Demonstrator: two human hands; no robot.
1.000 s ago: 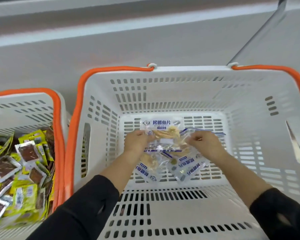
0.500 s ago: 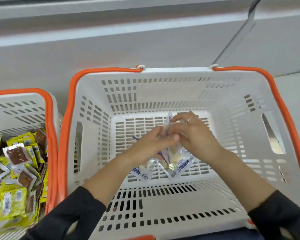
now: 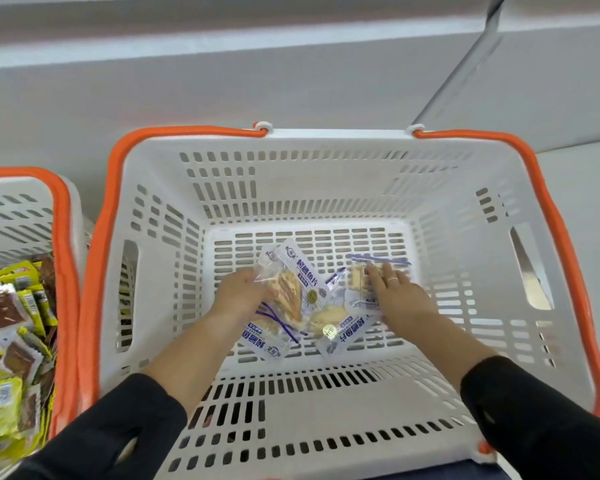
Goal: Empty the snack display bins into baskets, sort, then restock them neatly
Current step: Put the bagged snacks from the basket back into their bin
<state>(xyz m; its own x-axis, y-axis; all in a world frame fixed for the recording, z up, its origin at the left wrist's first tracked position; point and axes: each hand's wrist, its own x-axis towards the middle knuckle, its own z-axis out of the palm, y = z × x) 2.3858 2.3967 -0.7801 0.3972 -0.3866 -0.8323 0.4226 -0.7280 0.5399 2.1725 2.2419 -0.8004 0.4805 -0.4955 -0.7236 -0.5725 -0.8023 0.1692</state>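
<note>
A white slotted basket (image 3: 326,174) with orange handles fills the middle of the view. On its floor lie several clear snack packets with blue print and pale fish slices inside. My left hand (image 3: 243,296) grips one packet (image 3: 291,282) by its left edge, tilted upward. My right hand (image 3: 399,292) lies flat, fingers straight, on another packet (image 3: 361,282) at the right of the pile. Two more packets (image 3: 340,334) lie between and below my hands.
A second white basket (image 3: 18,216) with an orange handle stands at the left, holding several yellow and brown snack packets (image 3: 4,313). A grey shelf wall (image 3: 291,81) rises behind both baskets. A pale floor strip (image 3: 582,188) shows at the right.
My hands were pressed together over the packets half a second ago. They have moved apart, the left holding one packet and the right spread on another.
</note>
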